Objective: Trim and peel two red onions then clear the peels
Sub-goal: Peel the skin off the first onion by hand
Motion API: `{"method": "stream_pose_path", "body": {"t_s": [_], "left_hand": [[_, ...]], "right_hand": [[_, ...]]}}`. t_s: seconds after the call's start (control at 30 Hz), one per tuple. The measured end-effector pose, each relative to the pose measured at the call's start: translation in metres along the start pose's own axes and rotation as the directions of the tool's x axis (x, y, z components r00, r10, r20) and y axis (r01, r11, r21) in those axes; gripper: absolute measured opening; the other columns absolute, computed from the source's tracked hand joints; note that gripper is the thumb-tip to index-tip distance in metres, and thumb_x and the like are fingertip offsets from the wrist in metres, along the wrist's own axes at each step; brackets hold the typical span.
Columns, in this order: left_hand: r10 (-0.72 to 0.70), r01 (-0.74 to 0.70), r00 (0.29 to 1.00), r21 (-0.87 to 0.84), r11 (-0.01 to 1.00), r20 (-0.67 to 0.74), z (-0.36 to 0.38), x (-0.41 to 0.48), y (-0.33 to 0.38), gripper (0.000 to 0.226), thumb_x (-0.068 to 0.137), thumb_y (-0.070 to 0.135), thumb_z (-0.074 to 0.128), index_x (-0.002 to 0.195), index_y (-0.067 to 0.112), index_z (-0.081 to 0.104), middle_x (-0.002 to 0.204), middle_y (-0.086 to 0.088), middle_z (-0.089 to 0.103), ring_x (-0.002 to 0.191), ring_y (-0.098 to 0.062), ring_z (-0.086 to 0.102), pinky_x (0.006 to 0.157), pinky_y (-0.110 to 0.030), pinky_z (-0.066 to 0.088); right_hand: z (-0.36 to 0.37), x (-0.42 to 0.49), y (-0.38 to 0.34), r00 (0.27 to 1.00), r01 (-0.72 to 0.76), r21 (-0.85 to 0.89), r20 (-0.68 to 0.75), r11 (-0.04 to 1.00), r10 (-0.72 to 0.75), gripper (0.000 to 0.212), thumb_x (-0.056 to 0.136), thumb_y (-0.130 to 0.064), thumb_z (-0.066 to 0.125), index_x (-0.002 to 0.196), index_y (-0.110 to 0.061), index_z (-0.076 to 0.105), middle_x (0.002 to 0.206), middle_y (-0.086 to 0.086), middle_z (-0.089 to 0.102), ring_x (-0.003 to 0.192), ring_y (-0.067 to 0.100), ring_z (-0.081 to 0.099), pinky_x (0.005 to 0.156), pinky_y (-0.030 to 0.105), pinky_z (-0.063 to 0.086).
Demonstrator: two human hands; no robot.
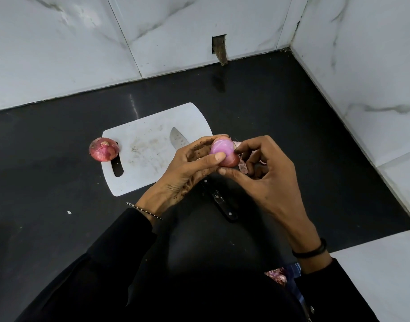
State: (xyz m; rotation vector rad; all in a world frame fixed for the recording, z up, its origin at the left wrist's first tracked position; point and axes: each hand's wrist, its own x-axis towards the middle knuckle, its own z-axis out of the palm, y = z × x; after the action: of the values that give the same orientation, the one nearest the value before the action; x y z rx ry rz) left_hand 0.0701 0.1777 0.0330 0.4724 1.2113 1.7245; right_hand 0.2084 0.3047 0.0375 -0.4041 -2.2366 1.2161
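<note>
Both hands met above the right edge of the white cutting board (148, 145), holding the half-peeled onion (222, 151) up off the black counter (292, 112). The left hand (187, 168) gripped it, with fingers curled over the far side and the thumb pressed flat on the pale purple flesh already laid bare. The right hand (264, 180) worked at the onion's right side, where thumb and fingertips were closed together on a loose peel (242, 167) that hung pinkish below them, while its forefinger reached under the onion and touched the darker skin left on the underside. The second onion (103, 149) sat well apart from the hands at the board's left edge, just beside the handle slot, its dry red skin on (whether it rested on the board or on the counter was hard to tell). The knife (178, 139) lay slantwise: its blade was on the board, its dark riveted handle lay on the counter nearer the person, and the middle was hidden behind the left hand. A beaded bracelet (143, 210) circled the left wrist and a black band (310, 251) the right, both above black sleeves. Marble-patterned wall tiles (60, 54) met the counter at the back and on the right, and a small white fleck (69, 212) lay on the counter to the left.
</note>
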Motion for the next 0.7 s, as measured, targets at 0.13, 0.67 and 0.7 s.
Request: {"method": "stream_pose_path", "body": {"t_s": [0.13,0.67,0.7], "left_hand": [[0.001,-0.001,0.999,-0.003,1.0,-0.054,0.0004,0.0003,0.0015,0.061,0.079,0.032,0.074,0.131,0.003,0.061,0.128,-0.014,0.066,0.118,-0.031,0.065,0.087,-0.032,0.057],[-0.012,0.016,0.996,0.047,0.999,-0.085,0.0041,0.0039,0.0033,0.041,0.085,0.021,0.067,0.123,0.004,0.067,0.12,-0.015,0.071,0.108,-0.028,0.07,0.083,-0.029,0.059],[-0.013,0.017,0.996,0.044,0.999,-0.087,0.0038,0.0045,0.0031,0.041,0.086,0.021,0.066,0.123,0.004,0.067,0.12,-0.015,0.071,0.109,-0.028,0.069,0.082,-0.029,0.059]], "right_hand": [[-0.0001,-0.001,-0.0014,1.0,0.012,0.016,0.004,1.0,-0.012,0.041,0.075,-0.027,0.088,0.105,-0.018,0.061,0.102,-0.009,0.058,0.081,0.01,0.058,0.063,0.022,0.052],[-0.0004,0.0019,0.0033,0.997,0.061,-0.108,0.05,0.992,-0.056,0.024,0.081,-0.031,0.082,0.086,-0.017,0.063,0.082,-0.013,0.054,0.069,0.008,0.049,0.061,0.019,0.041],[0.0011,0.0007,0.0038,0.998,0.051,-0.104,0.04,0.993,-0.047,0.024,0.081,-0.03,0.082,0.084,-0.016,0.062,0.081,-0.013,0.053,0.068,0.008,0.048,0.061,0.017,0.039]]}}
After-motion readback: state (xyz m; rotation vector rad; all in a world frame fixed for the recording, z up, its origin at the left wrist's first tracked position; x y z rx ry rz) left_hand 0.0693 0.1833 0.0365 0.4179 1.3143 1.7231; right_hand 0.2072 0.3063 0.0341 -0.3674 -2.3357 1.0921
